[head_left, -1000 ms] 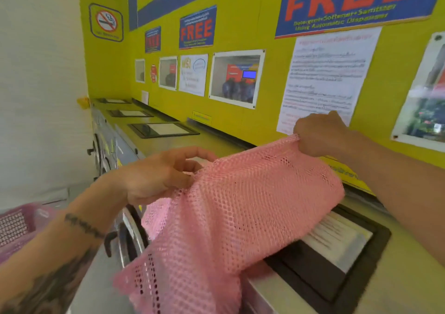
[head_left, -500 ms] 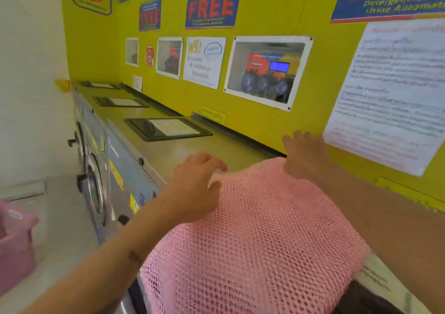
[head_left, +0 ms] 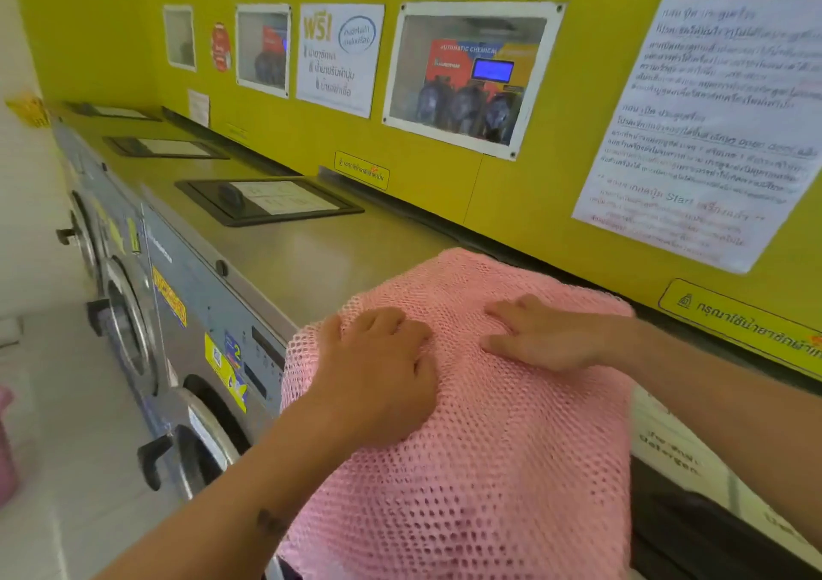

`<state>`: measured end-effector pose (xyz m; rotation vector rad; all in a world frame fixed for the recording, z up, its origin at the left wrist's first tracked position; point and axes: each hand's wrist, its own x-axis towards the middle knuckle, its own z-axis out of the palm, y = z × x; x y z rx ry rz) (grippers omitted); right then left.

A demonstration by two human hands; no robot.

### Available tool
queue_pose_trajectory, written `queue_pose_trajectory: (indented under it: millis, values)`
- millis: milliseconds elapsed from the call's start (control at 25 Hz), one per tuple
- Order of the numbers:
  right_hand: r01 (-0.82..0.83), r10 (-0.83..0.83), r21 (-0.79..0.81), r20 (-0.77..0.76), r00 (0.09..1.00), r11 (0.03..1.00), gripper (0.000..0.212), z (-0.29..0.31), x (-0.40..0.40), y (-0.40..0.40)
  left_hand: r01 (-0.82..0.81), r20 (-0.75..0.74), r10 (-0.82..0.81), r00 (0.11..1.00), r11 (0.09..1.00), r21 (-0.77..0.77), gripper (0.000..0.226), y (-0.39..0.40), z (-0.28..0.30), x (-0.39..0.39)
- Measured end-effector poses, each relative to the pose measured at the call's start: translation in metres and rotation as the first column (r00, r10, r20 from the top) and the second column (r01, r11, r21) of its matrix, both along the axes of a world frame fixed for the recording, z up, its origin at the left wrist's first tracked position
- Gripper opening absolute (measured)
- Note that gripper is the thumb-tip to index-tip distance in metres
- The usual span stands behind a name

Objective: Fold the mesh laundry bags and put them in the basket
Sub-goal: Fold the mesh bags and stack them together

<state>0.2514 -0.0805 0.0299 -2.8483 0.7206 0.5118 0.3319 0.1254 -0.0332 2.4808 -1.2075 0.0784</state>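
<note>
A pink mesh laundry bag (head_left: 489,446) lies spread over the top of a washing machine (head_left: 311,263), its left edge hanging over the front. My left hand (head_left: 378,370) rests palm down on the bag near its left edge, fingers slightly curled. My right hand (head_left: 538,334) lies flat on the bag further back, fingers spread and pointing left. Neither hand grips the mesh. A sliver of the pink basket (head_left: 5,455) shows at the far left edge, on the floor.
A row of front-loading washing machines (head_left: 129,312) runs away to the left under a yellow wall (head_left: 511,196) with posters and notices. Black lid panels (head_left: 267,201) sit in the machine tops. White tiled floor (head_left: 66,423) lies to the left.
The bag was held up by both hands, then laid on the machine top. Both hands let go and now press flat on it, nearer the bag's middle.
</note>
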Motion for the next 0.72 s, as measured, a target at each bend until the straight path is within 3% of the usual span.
queue_pose_trajectory:
  millis: [80,160,240,320,440,560,720]
  values:
    - [-0.090,0.087,0.013,0.133,0.987,0.996,0.070,-0.001,0.013,-0.008,-0.102,-0.031,0.104,0.994,0.993,0.065,0.053,-0.010,0.005,-0.015]
    - [-0.124,0.145,-0.098,0.250,0.957,0.987,0.063,0.006,0.021,-0.011,-0.170,-0.038,0.176,0.984,0.977,0.128,0.053,-0.019,0.014,-0.023]
    - [-0.121,0.202,-0.250,0.328,0.923,0.961,0.056,0.015,0.017,-0.007,-0.184,-0.015,0.188,0.982,0.969,0.163,0.053,-0.023,0.021,-0.021]
    - [-0.136,0.216,-0.249,0.330,0.919,0.959,0.049,0.020,0.001,0.001,-0.141,0.021,0.140,0.990,0.978,0.152,0.049,-0.020,0.022,-0.010]
    - [-0.195,0.213,-0.127,0.151,0.965,0.973,0.050,0.006,-0.038,0.001,-0.071,0.025,0.069,0.997,0.995,0.068,0.042,-0.014,0.026,0.003]
    - [-0.147,0.168,-0.098,0.251,0.953,0.984,0.049,0.009,-0.078,-0.012,0.015,0.049,-0.010,0.999,0.994,-0.112,0.033,-0.017,0.044,-0.004]
    - [-0.074,0.123,-0.162,0.317,0.940,0.984,0.044,0.049,-0.151,-0.023,0.226,0.035,-0.231,0.972,0.889,-0.398,0.025,-0.036,0.081,-0.053]
